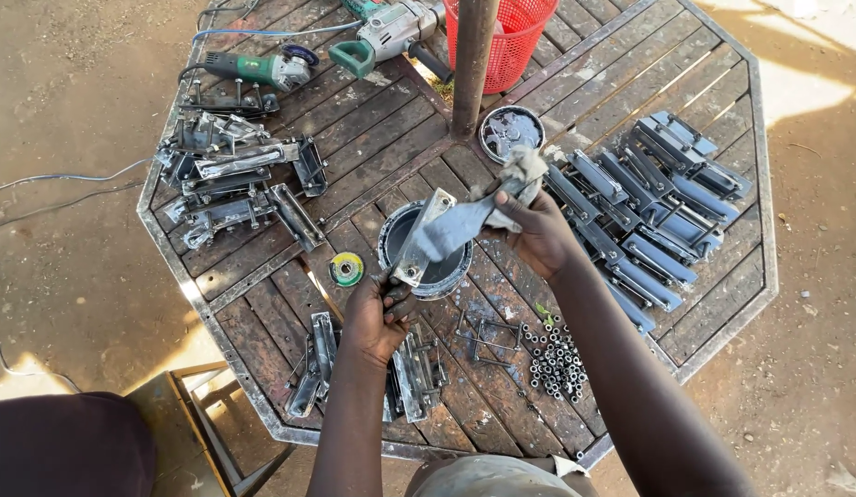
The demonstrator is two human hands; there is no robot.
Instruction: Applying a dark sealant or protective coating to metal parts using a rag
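A: Head view first. What is the biggest thing?

B: The big wooden surface (373,138) with a metal rim. A rusty pole (471,55) stands up in its middle, and a red basket (515,41) sits behind the pole.

A: And where is the metal piece?

B: The long metal bracket (426,237) is up in the air, right over the paint tin (426,253). It lies slanted. Its low end is in the left hand (377,317), close to the person. Its high end points away and to the right, toward the right hand (538,230).

A: Is the left grip tight?

B: Yes, the left fingers are closed on the low end of the bracket. The right grip is clamped on a grey rag (515,179), and the rag touches the far half of the bracket. So the right hand is nearer the far end, and the left hand is nearer the body.

A: What lies past the right grip?

B: Rows of painted blue-grey brackets (658,193). Left of the left grip sits a bare metal pile (235,179). Far past it lies a green grinder (253,69).

A: Anything small?

B: A heap of little nuts (557,359) under the right arm, and a round tape roll (346,269) just left of the tin.
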